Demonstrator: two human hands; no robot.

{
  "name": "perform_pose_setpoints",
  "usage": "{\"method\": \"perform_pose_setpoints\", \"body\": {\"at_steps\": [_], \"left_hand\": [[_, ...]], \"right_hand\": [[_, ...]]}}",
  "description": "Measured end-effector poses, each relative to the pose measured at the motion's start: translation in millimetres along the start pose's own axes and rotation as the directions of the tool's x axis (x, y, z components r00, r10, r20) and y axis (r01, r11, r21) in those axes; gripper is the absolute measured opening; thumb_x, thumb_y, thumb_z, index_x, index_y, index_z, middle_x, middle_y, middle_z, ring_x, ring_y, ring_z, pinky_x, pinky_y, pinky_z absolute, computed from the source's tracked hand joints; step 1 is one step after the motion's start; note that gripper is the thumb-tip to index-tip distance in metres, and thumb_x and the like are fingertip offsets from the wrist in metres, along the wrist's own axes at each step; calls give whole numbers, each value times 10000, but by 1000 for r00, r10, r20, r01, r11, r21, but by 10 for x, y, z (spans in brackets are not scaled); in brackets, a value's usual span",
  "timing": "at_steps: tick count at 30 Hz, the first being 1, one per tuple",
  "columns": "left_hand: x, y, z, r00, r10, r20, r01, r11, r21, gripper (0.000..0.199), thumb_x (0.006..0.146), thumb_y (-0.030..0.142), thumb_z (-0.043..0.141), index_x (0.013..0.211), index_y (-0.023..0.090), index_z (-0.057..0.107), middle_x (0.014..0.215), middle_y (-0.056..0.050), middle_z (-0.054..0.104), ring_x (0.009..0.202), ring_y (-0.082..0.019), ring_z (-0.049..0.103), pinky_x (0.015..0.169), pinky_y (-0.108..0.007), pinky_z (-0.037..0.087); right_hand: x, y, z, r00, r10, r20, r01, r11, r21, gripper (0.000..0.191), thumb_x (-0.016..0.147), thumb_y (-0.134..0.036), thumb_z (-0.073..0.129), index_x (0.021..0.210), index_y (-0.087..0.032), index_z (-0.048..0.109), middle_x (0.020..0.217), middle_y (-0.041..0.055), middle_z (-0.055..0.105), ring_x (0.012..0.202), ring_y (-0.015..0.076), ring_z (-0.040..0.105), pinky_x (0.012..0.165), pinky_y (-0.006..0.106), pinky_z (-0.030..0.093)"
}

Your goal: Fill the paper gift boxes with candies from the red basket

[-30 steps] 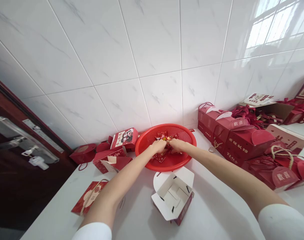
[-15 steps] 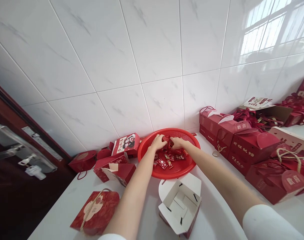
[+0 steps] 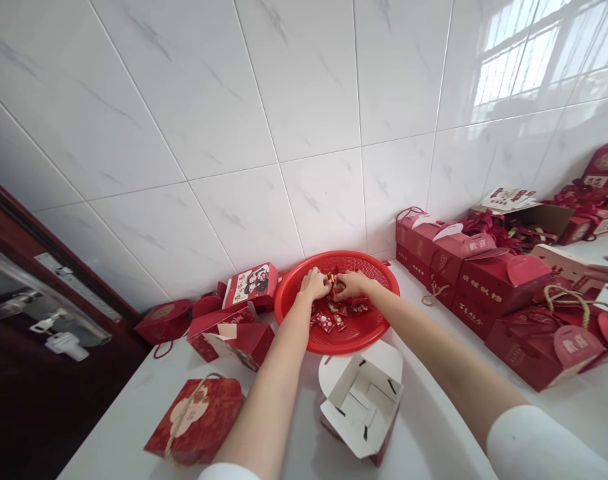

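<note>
Both hands reach into a red plastic basket (image 3: pixel 391 300) of wrapped candies (image 3: pixel 325 323). My left hand (image 3: pixel 315 284) has its fingers curled down around candies at the back of the pile. Beside it, my right hand (image 3: pixel 353 285) is bent over the same pile, its fingers closed on candies. The fingertips are partly hidden among the red and gold wrappers. In front of the basket stands an open gift box (image 3: pixel 361 403), white inside, with its flaps spread and only its folded bottom showing.
A closed red box with a rope handle (image 3: pixel 197 420) lies left of my left arm. More red boxes (image 3: pixel 251 287) stand along the wall at left. Several red gift boxes (image 3: pixel 504 283) line the right side. Another person's hand (image 3: pixel 607 272) shows at the right edge.
My hands have shifted slightly within the candy pile, and gold wrappers now show between them. Another person's hand has come into view at the right edge. The view has tilted a little.
</note>
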State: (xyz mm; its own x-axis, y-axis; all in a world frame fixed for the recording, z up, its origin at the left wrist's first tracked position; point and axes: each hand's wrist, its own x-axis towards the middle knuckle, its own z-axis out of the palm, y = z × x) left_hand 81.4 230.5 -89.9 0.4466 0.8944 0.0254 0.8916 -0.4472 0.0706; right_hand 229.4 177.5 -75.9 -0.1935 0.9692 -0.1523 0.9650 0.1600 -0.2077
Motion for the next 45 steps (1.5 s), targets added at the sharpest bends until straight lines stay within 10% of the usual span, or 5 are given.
{"method": "perform_pose_setpoints", "body": {"at_steps": [15, 26, 39, 45], "left_hand": [[-56, -21, -40, 990, -54, 131, 51, 998, 23, 367, 821, 348, 658, 1158, 202, 664, 1148, -157, 725, 1089, -343, 680, 866, -383, 529], [-40, -69, -1, 984, -8, 175, 19, 998, -62, 490, 788, 311, 705, 1272, 299, 632, 1271, -78, 694, 1147, -301, 662, 875, -334, 521], [-47, 6, -42, 984, -135, -120, 124, 988, -97, 303, 852, 126, 595, 1132, 237, 560, 1232, -85, 610, 1098, -221, 615, 892, -314, 471], [-55, 27, -19, 986, -152, -75, 145, 985, -96, 241, 799, 177, 670, 1031, 208, 611, 1214, -116, 633, 1072, -266, 650, 868, -329, 483]], "right_hand": [[-38, -48, 13, 998, 43, 34, -42, 998, -54, 343, 784, -434, 702, 994, -164, 698, 1036, 146, 742, 1041, 321, 686, 962, 383, 440], [-63, -53, 28, 987, 162, -14, -162, 985, -54, 481, 865, -418, 648, 1253, -137, 610, 1215, 198, 678, 1169, 339, 628, 1003, 457, 426], [-165, -64, 13, 973, 200, -118, -204, 979, -24, 326, 787, -234, 695, 1110, -186, 694, 1183, 168, 681, 1174, 312, 599, 995, 418, 426], [-274, -56, -52, 947, 274, -168, -272, 962, 34, 307, 823, -185, 623, 1127, -164, 660, 1250, 184, 650, 1225, 334, 552, 985, 426, 414]]}}
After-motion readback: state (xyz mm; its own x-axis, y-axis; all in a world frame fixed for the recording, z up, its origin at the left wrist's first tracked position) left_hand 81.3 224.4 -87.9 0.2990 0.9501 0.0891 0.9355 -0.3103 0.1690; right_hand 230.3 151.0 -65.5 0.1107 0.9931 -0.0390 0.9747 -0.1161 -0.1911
